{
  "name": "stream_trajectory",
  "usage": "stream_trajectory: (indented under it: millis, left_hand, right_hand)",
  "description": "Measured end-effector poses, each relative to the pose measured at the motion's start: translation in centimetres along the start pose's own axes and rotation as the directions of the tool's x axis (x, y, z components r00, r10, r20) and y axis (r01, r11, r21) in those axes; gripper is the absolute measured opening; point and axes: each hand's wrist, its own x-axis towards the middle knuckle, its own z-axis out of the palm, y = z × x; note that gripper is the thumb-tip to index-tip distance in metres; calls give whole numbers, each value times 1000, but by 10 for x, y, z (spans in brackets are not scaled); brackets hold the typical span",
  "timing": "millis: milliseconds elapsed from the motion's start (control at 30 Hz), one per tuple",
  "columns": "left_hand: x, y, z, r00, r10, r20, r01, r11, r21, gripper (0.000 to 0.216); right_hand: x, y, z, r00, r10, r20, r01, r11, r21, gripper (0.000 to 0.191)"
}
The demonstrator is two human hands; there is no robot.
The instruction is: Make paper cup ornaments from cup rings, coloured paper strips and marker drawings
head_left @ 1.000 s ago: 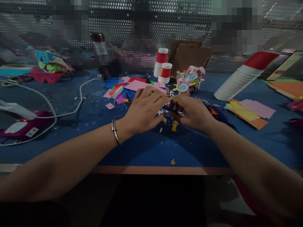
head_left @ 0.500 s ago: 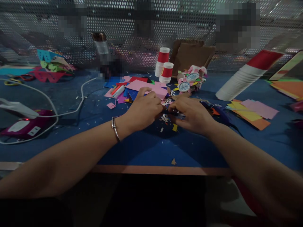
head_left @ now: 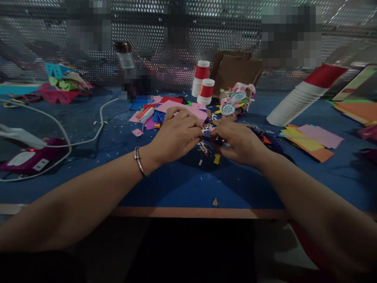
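Observation:
My left hand is closed in a pinch over the middle of the blue table, wearing a bracelet at the wrist. Facing it, my right hand has its fingers curled together. A small dark blue bit shows between the two sets of fingertips, too hidden to name. Under and around the fingertips lie paper scraps, white, yellow and red. Just beyond my left hand rests a pink sheet on a pile of coloured paper and markers.
Behind stand red-and-white paper cups and a papercraft heap. A tilted cup stack and coloured paper sheets lie right. At left are a purple device, a white cable and scissors. The table edge runs nearest me.
Both hands stay close together over the scraps, with only slight finger movement. The whole view has shifted a little.

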Motion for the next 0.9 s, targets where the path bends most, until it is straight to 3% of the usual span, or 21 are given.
stream_trajectory:
  millis: [167,400,667,767,900]
  left_hand:
    - [3,2,-4,998,-63,-25,62,998,-26,31]
    - [3,-2,3,995,-96,-39,95,995,-38,29]
    - [4,-2,8,995,-95,-42,91,992,-84,27]
    - [4,-2,8,992,-113,-51,107,989,-105,26]
    - [6,-3,6,976,-204,-70,187,962,-197,33]
  right_hand:
    - [-2,11,-1,987,86,138,-89,996,16,7]
    - [2,33,15,985,165,-49,-169,982,-84,25]
    - [12,53,41,982,171,73,-155,969,-193,45]
    - [13,55,39,978,185,93,-164,968,-191,49]
    - [11,37,26,989,150,12,-146,975,-168,50]
